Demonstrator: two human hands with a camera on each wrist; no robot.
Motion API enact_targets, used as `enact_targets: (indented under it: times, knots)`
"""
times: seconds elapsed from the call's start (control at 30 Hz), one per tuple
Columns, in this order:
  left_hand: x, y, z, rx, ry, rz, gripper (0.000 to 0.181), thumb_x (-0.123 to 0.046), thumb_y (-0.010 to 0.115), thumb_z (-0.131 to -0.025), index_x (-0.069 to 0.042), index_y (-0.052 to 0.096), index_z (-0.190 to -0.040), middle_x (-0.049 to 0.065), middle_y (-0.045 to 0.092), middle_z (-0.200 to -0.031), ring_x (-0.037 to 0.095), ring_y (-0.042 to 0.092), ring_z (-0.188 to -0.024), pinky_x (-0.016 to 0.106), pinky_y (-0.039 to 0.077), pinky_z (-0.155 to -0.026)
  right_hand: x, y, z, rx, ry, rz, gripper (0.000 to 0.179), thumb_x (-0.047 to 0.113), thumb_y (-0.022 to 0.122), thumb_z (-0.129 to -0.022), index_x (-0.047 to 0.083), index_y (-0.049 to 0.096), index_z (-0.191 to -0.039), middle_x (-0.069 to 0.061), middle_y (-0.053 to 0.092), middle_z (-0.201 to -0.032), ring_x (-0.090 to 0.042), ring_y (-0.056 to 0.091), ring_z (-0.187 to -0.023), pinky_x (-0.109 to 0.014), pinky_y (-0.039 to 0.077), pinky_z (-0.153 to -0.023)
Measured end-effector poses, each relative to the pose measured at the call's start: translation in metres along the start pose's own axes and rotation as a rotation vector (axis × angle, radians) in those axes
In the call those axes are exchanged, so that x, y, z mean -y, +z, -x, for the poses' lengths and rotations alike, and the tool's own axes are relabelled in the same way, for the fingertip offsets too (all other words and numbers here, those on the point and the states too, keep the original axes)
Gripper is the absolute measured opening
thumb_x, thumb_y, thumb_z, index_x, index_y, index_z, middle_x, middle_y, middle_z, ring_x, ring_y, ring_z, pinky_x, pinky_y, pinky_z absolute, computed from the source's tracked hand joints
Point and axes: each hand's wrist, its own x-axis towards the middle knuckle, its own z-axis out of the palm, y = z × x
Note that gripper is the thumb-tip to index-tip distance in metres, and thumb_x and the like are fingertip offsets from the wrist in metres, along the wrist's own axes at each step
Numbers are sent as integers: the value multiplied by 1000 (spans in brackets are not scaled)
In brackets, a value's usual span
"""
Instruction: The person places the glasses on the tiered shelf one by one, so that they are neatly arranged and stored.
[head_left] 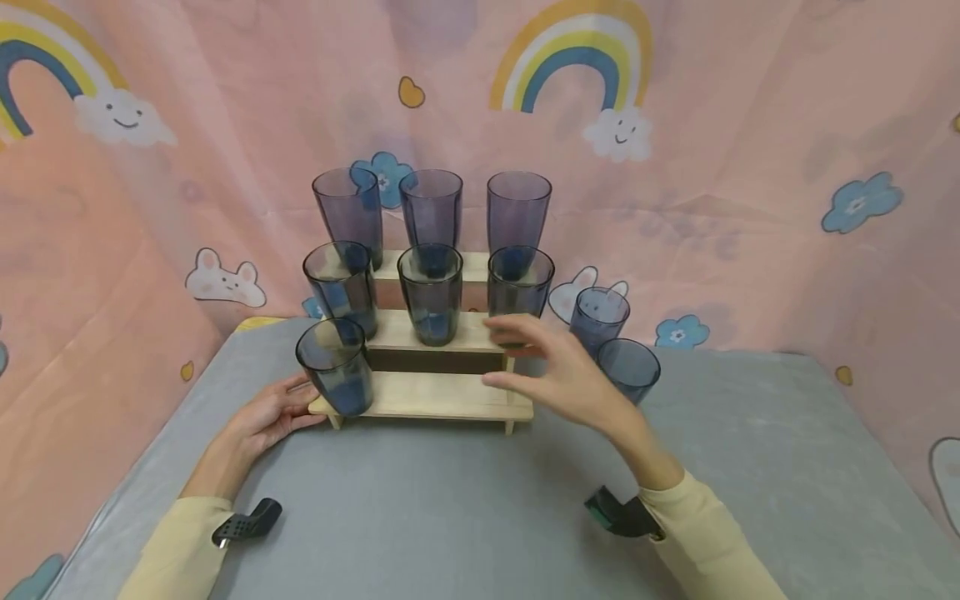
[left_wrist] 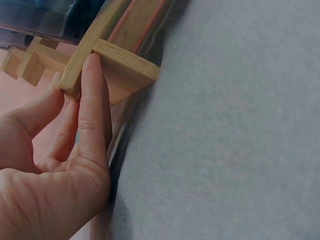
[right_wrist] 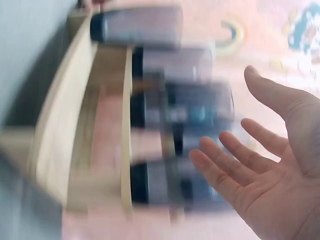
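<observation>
A three-tier wooden rack [head_left: 442, 396] holds bluish clear glasses, three on the top tier, three on the middle tier and one glass [head_left: 335, 367] at the left of the bottom tier. My left hand [head_left: 270, 412] is at the rack's lower left end. In the left wrist view its thumb and fingers [left_wrist: 91, 107] pinch the corner of a shelf board [left_wrist: 75, 72]. My right hand [head_left: 562, 371], holding nothing, hovers before the rack's right side with thumb and fingers spread. It partly hides the right middle glass [head_left: 521, 279]. The right wrist view is blurred.
Two more glasses, a rear one [head_left: 600, 315] and a front one [head_left: 630, 367], stand on the grey cloth [head_left: 750, 467] right of the rack, partly behind my right hand. A pink patterned curtain [head_left: 712, 83] hangs behind. Each wrist wears a black strap [head_left: 247, 523].
</observation>
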Motion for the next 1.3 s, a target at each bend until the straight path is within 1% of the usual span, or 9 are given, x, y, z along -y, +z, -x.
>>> enact_targets:
  times: [0.17,0.33,0.57,0.7,0.8,0.97,1.13,1.2,1.3]
  knots:
    - [-2,-1,-1,-3,-6,4,74,4,39,-104,1,-18,-152,-6,64,-110,13,66,-100,34,57,-83,-24,-46,24,-130,75,91,56,12,75,-88,9,53,-139,-11,56,-136,-29,57,-120,-43,49,-98]
    - [-2,-1,-1,-10,-12,9,75,4,38,-104,0,-18,-152,-6,64,-110,13,66,-100,35,57,-83,-44,-72,49,-202,156,135,61,14,74,-89,10,48,-144,-11,51,-142,-30,48,-128,-45,42,-104]
    - [-1,0,-2,-11,-13,13,73,4,37,-104,1,-18,-152,-5,64,-110,14,66,-100,35,57,-83,-77,-82,80,-220,260,174,91,16,81,-83,17,27,-156,-16,32,-155,-38,29,-141,-59,31,-108]
    - [0,0,-2,-9,-10,17,73,4,38,-104,1,-17,-152,-5,65,-109,14,66,-100,35,57,-82,-98,-79,94,-193,315,110,101,15,80,-83,20,13,-159,-19,27,-157,-42,26,-141,-67,30,-103]
    - [0,0,-2,-5,-13,23,74,3,38,-104,1,-18,-152,-4,65,-109,14,66,-99,35,57,-83,-111,-73,103,-171,357,36,103,13,79,-84,20,10,-159,-22,27,-155,-46,27,-140,-69,31,-103]
    - [-1,1,-4,-19,-31,35,73,4,36,-104,-1,-17,-153,-3,66,-109,15,67,-99,35,57,-83,-127,-60,112,-169,408,-15,99,20,79,-85,22,12,-159,-21,34,-151,-46,35,-136,-58,37,-104]
    - [0,1,-3,-20,-32,33,73,4,37,-104,-2,-17,-153,-4,65,-110,15,66,-99,35,57,-83,-132,-50,115,-225,394,-34,99,17,78,-86,27,11,-158,-19,37,-150,-42,38,-136,-51,39,-103]
    - [0,1,-2,-20,-29,31,73,4,37,-104,-1,-17,-153,-5,65,-110,14,66,-99,34,57,-83,-132,-49,114,-247,387,-24,98,17,78,-86,25,12,-158,-19,40,-148,-40,40,-134,-38,44,-104]
    - [-1,1,-2,-13,-24,31,73,4,37,-104,-2,-18,-152,-5,65,-110,14,66,-100,34,57,-82,-131,-48,113,-277,375,2,95,17,79,-85,21,17,-157,-17,45,-144,-24,48,-130,-17,45,-97]
